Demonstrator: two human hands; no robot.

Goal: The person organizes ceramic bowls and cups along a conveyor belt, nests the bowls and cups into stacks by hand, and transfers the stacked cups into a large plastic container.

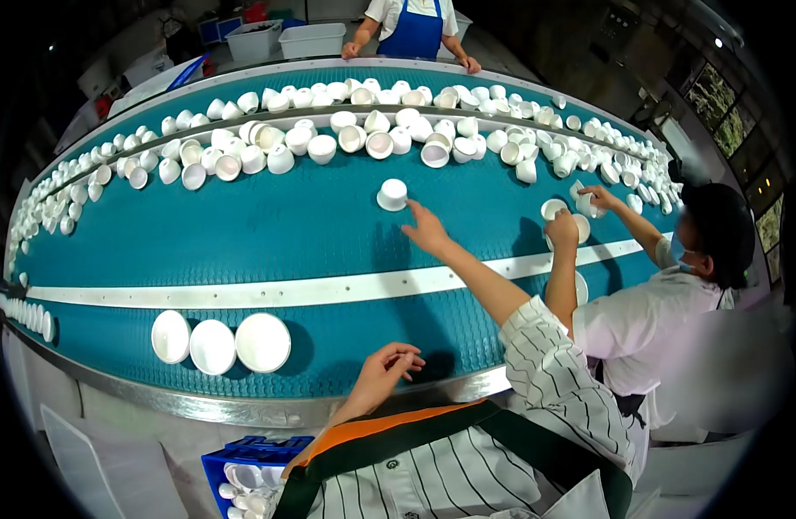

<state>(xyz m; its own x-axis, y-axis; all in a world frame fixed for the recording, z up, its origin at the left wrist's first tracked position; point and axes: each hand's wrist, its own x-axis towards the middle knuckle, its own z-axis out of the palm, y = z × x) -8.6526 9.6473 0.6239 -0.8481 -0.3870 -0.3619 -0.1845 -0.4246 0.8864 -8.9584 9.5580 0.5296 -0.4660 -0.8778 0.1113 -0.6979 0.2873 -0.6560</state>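
My right hand (426, 229) reaches out over the green belt, fingers stretched and apart. Its index fingertip is at the lower right side of a single white cup (393, 195); whether they touch, I cannot tell. My left hand (389, 370) hovers above the belt's near edge, with loosely bent fingers and nothing visible in it. To its left, three round white bowls (264, 342) stand in a row on the near belt strip, their open sides facing me.
A white divider rail (320, 291) splits the belt. Many white cups (321, 149) crowd its far side. At right, a masked co-worker (657, 303) handles cups; another person in a blue apron (412, 33) stands opposite. A blue crate (209, 471) holding white ware is below.
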